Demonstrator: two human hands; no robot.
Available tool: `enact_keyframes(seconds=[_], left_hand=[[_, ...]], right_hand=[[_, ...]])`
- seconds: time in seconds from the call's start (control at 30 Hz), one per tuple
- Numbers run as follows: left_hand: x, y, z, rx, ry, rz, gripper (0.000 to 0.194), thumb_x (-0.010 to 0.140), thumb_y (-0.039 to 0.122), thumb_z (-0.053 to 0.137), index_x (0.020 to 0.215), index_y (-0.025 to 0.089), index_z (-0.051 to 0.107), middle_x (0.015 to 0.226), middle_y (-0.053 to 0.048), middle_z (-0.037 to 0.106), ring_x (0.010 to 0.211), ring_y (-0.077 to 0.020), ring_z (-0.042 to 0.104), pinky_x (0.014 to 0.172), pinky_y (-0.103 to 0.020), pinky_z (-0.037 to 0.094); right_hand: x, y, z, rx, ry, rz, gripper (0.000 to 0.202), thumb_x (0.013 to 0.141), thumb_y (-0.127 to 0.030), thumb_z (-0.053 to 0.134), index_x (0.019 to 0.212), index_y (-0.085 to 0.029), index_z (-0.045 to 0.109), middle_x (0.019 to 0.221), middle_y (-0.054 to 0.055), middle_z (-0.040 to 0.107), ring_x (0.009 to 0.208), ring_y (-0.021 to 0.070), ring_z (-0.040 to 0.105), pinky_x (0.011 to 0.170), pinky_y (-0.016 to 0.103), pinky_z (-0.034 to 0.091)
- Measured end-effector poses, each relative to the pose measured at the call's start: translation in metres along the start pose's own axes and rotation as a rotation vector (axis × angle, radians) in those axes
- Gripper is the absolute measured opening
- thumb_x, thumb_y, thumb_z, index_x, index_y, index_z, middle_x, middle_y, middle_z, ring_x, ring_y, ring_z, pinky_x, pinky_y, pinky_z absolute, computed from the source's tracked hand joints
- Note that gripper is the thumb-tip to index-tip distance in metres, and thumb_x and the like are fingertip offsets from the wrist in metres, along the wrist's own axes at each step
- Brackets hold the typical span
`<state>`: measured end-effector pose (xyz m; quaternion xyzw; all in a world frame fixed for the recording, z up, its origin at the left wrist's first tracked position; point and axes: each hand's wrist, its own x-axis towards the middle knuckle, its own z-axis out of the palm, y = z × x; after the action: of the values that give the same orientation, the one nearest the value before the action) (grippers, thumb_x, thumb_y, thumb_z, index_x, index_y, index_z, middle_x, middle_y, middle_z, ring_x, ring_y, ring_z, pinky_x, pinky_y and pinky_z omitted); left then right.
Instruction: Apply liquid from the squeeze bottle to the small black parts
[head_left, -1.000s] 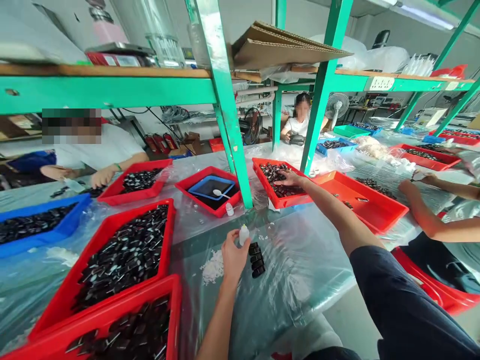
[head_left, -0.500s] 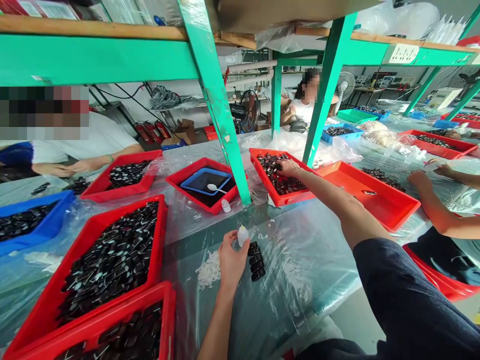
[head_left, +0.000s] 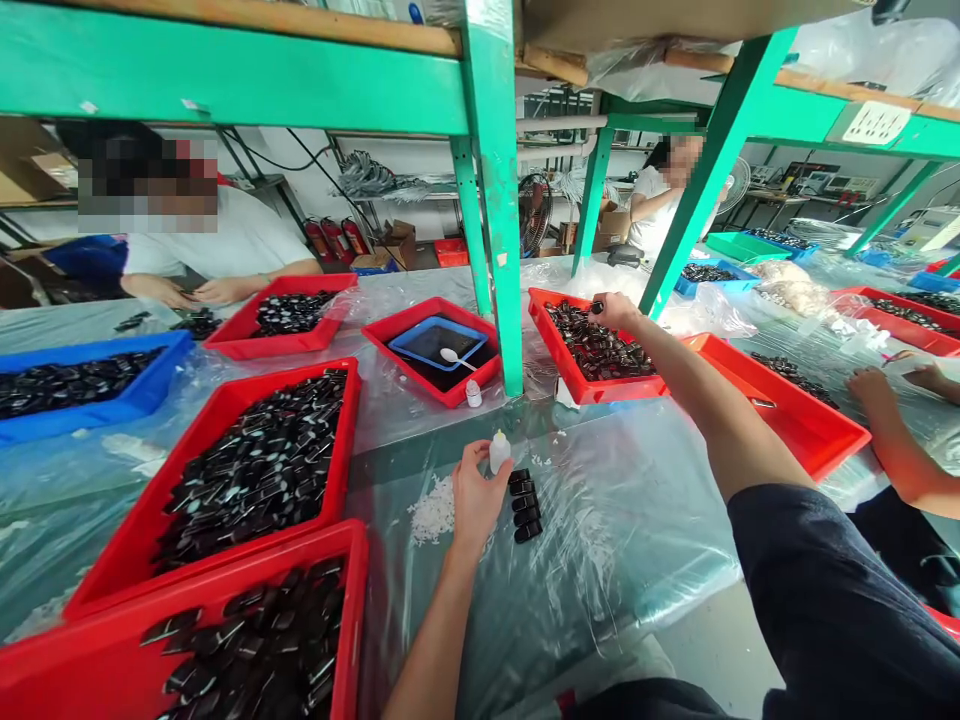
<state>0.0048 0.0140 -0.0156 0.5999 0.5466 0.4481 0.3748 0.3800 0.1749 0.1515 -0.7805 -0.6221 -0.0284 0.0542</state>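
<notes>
My left hand (head_left: 480, 490) is closed round a small white dropper bottle (head_left: 499, 452) with a yellowish tip, held upright over the bench. Just right of it, several glossy black plastic pieces (head_left: 526, 505) lie in a short column. A pile of small white bits (head_left: 433, 512) lies to the left, partly behind the hand. Farther off, my right hand (head_left: 619, 311) is above a red tray (head_left: 576, 388) filled with similar dark pieces. Its fingers pinch one black plastic piece (head_left: 597, 307).
Large red trays of black parts (head_left: 352, 430) stand left, with a blue tray (head_left: 180, 360) beyond. A green post (head_left: 501, 220) rises beside a red tray holding a blue tray and spoon (head_left: 450, 356). Another red tray (head_left: 817, 455) sits right. Co-workers sit across and at right.
My right hand has risen out of the parts in the red tray with a black piece in its fingers. My left hand still holds the bottle. The view has shifted left.
</notes>
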Motion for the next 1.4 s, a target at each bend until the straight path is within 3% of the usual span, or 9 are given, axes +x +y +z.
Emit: enact_keyframes(seconds=[0.33,0.47,0.57,0.67,0.77,0.87,0.97,1.2,1.4], left_hand=[[0.005,0.001,0.002,-0.037,0.025,0.024,0.034,0.074,0.04,0.078,0.103,0.027,0.064,0.105,-0.006,0.079,0.111,-0.0304,0.072,0.103,-0.05,0.052],[0.008,0.003,0.001,-0.071,0.078,0.037,0.035,0.07,0.036,0.079,0.1,0.027,0.063,0.097,-0.004,0.078,0.103,-0.0291,0.074,0.101,-0.05,0.053],[0.008,0.007,0.001,-0.083,0.076,0.045,0.036,0.071,0.034,0.079,0.102,0.025,0.063,0.099,-0.006,0.078,0.103,-0.0288,0.075,0.102,-0.049,0.054],[0.005,0.01,0.001,-0.08,0.051,0.065,0.036,0.073,0.032,0.079,0.104,0.023,0.062,0.103,-0.007,0.079,0.104,-0.0283,0.075,0.101,-0.046,0.054],[0.002,0.012,0.002,-0.074,0.011,0.065,0.038,0.075,0.034,0.079,0.107,0.023,0.061,0.107,-0.008,0.079,0.107,-0.027,0.075,0.097,-0.042,0.056],[-0.001,0.012,0.004,-0.063,-0.012,0.063,0.037,0.076,0.033,0.079,0.107,0.023,0.06,0.106,-0.006,0.078,0.106,-0.0253,0.075,0.097,-0.04,0.055],[-0.001,0.012,0.004,-0.065,-0.013,0.057,0.036,0.076,0.03,0.079,0.105,0.023,0.06,0.103,-0.005,0.078,0.103,-0.0245,0.075,0.097,-0.04,0.055],[-0.001,0.011,0.002,-0.038,0.044,0.075,0.036,0.075,0.029,0.079,0.104,0.024,0.059,0.102,-0.005,0.078,0.102,-0.0236,0.074,0.099,-0.039,0.056],[0.007,0.0,0.001,-0.006,0.097,0.035,0.042,0.071,0.033,0.081,0.105,0.022,0.059,0.103,-0.009,0.078,0.099,-0.0244,0.075,0.101,-0.042,0.058]], right_hand=[[-0.036,-0.01,-0.058,0.106,0.12,-0.102,0.034,0.095,-0.029,0.066,0.12,-0.007,0.075,0.106,0.015,0.08,0.096,0.0242,0.072,0.089,0.033,0.054],[-0.09,-0.017,-0.091,0.211,0.213,-0.221,0.024,0.095,-0.035,0.061,0.101,-0.014,0.072,0.091,0.009,0.075,0.086,0.0227,0.067,0.084,0.035,0.055],[-0.157,-0.019,-0.095,0.458,0.283,-0.379,0.03,0.093,-0.051,0.06,0.085,-0.021,0.061,0.079,0.005,0.064,0.073,0.0185,0.059,0.071,0.033,0.052],[-0.222,-0.018,-0.066,0.582,0.197,-0.409,0.035,0.092,-0.058,0.062,0.087,-0.023,0.061,0.078,0.003,0.062,0.069,0.0182,0.057,0.068,0.035,0.051],[-0.261,-0.017,-0.009,0.581,0.038,-0.364,0.03,0.093,-0.052,0.059,0.087,-0.022,0.062,0.079,0.003,0.066,0.072,0.0188,0.061,0.07,0.035,0.054],[-0.268,-0.02,0.052,0.352,-0.118,-0.249,0.017,0.094,-0.038,0.057,0.093,-0.023,0.065,0.081,0.002,0.072,0.075,0.0201,0.068,0.074,0.035,0.057],[-0.257,-0.026,0.09,0.263,-0.142,-0.22,0.012,0.092,-0.035,0.063,0.096,-0.026,0.069,0.09,0.008,0.077,0.085,0.0288,0.074,0.08,0.042,0.059],[-0.259,-0.022,0.107,0.276,-0.158,-0.28,0.054,0.092,-0.049,0.07,0.139,-0.025,0.061,0.138,0.017,0.069,0.122,0.0397,0.069,0.105,0.055,0.057],[-0.296,-0.004,0.128,0.47,0.088,-0.317,0.057,0.099,-0.05,0.059,0.148,-0.022,0.055,0.144,0.017,0.064,0.136,0.0369,0.058,0.121,0.056,0.046]])
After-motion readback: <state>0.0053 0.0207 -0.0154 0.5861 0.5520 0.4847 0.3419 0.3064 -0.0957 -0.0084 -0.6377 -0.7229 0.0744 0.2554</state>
